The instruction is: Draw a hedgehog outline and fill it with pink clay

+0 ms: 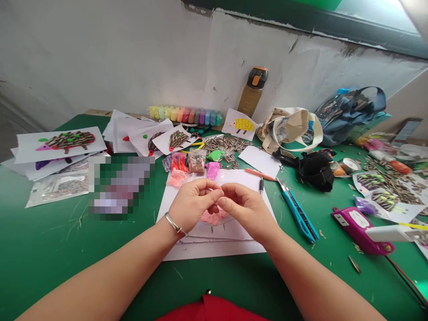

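My left hand (195,201), with a silver bracelet at the wrist, and my right hand (249,209) meet fingertip to fingertip over white paper (214,253). Both are closed in a pinch. Whatever lies between the fingertips is hidden. Right below them, pink clay (214,218) covers part of a drawn outline on the top sheet, with short pen strokes under it. Just beyond my left hand lies a lump of peach-pink clay (177,178), beside a red clay packet (179,163), a brown clay packet (197,161) and a magenta clay packet (213,170).
A blue utility knife (297,211), pen (261,185) and orange stick (260,174) lie right of the paper. Sunflower seeds (229,145) are heaped behind. Hedgehog pictures (68,142) stack at left. A bottle (253,91), cloth bag (290,127) and magenta glue gun (361,229) stand or lie around.
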The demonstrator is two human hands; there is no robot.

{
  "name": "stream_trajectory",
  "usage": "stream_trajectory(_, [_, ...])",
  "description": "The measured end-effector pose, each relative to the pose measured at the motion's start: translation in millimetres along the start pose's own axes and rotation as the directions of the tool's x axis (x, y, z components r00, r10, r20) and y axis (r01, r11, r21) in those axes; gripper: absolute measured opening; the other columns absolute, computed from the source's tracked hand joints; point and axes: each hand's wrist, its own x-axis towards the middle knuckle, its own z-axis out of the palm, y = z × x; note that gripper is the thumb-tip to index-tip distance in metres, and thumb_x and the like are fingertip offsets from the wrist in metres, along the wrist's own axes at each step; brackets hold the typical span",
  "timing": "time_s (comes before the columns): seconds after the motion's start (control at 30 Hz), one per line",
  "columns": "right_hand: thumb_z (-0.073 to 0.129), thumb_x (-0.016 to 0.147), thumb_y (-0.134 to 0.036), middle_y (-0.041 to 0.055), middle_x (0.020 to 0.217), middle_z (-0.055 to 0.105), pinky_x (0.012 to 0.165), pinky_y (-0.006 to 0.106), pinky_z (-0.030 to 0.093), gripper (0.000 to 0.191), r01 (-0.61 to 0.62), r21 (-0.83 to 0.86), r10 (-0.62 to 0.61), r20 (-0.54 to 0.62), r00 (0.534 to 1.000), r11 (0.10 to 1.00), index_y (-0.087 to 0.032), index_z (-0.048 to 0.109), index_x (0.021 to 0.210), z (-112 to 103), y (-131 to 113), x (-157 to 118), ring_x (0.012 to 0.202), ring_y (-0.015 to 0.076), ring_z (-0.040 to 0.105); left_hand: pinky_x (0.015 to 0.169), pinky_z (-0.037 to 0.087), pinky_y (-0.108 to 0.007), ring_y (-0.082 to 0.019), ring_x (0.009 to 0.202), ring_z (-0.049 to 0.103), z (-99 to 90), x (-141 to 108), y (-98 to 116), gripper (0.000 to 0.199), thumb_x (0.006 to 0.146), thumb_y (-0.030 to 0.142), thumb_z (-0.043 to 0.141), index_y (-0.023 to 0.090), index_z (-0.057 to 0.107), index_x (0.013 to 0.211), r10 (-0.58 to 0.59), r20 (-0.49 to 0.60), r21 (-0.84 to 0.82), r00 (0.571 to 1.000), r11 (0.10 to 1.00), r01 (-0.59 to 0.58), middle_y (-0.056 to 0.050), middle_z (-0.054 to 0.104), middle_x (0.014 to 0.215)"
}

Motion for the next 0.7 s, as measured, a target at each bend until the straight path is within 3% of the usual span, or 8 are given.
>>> stream_trajectory(0.13, [0.064, 0.082, -0.047, 0.0048, 0.082, 0.070, 0.066, 0.035, 0.052, 0.030, -0.032, 0.048, 0.029, 0.050, 0.998, 0.998, -0.021, 0.063, 0.097, 3.6, 0.7, 0.4, 0.071, 0.0201, 0.066, 0.045, 0.050, -0.024, -0.012, 0.047, 0.060, 4.1, -1.7, -1.2, 0.032, 0.077, 0.046, 0.071, 0.015, 0.060, 0.079, -0.050, 0.077, -0.082, 0.996, 0.995, 0.057, 0.002, 0.060, 0.058])
stream_trajectory(0.2, [0.063, 0.083, -0.047, 0.0050, 0.085, 0.070, 0.066, 0.033, 0.050, 0.029, -0.028, -0.015, 0.028, 0.008, 1.000, 0.999, -0.021, 0.064, 0.097, 0.3, 2.1, 0.9, 0.074, 0.0201, 0.064, 0.057, 0.056, -0.027, -0.014, 0.058, 0.065, 3.2, -1.4, -2.2, 0.036, 0.077, 0.049, 0.070, 0.015, 0.060, 0.079, -0.065, 0.085, -0.152, 0.994, 0.985, 0.077, 0.000, 0.064, 0.068])
stream_trajectory(0.3, [0.063, 0.084, -0.044, 0.0042, 0.087, 0.069, 0.066, 0.032, 0.048, 0.024, -0.004, -0.133, -0.002, -0.050, 0.999, 0.991, -0.023, 0.066, 0.094, -5.2, 4.7, 1.5, 0.077, 0.0198, 0.062, 0.071, 0.058, -0.031, -0.016, 0.070, 0.069, 0.6, -1.0, -3.9, 0.039, 0.073, 0.043, 0.076, 0.014, 0.061, 0.096, -0.089, 0.059, -0.170, 0.994, 0.981, 0.098, -0.002, 0.069, 0.076])
stream_trajectory(0.47, [0.062, 0.085, -0.039, 0.0021, 0.086, 0.070, 0.068, 0.031, 0.046, 0.015, 0.038, -0.291, -0.070, -0.099, 0.993, 0.956, -0.026, 0.069, 0.087, -7.1, 6.6, 0.5, 0.075, 0.0185, 0.060, 0.071, 0.059, -0.034, -0.018, 0.068, 0.071, -0.7, -2.3, -4.1, 0.055, 0.070, 0.037, 0.080, 0.014, 0.055, 0.114, -0.142, 0.068, -0.119, 0.988, 0.982, 0.149, -0.005, 0.073, 0.077])
stream_trajectory(0.6, [0.059, 0.088, -0.029, 0.0014, 0.079, 0.068, 0.067, 0.030, 0.043, 0.012, 0.186, -0.475, -0.273, -0.121, 0.954, 0.860, -0.025, 0.069, 0.082, -8.4, 4.8, -1.2, 0.073, 0.0170, 0.057, 0.077, 0.058, -0.033, -0.019, 0.075, 0.072, -0.2, -3.6, -2.4, 0.059, 0.069, 0.036, 0.081, 0.014, 0.056, 0.118, -0.160, 0.044, -0.085, 0.986, 0.983, 0.163, -0.005, 0.073, 0.080])
stream_trajectory(0.7, [0.059, 0.087, -0.028, 0.0012, 0.080, 0.068, 0.067, 0.030, 0.043, 0.012, 0.158, -0.464, -0.247, -0.137, 0.959, 0.871, -0.024, 0.069, 0.083, -10.7, 2.3, -2.5, 0.073, 0.0164, 0.057, 0.075, 0.058, -0.031, -0.019, 0.081, 0.071, -1.1, -3.8, -2.2, 0.057, 0.070, 0.034, 0.080, 0.014, 0.057, 0.118, -0.151, 0.064, -0.062, 0.986, 0.986, 0.155, -0.007, 0.073, 0.090])
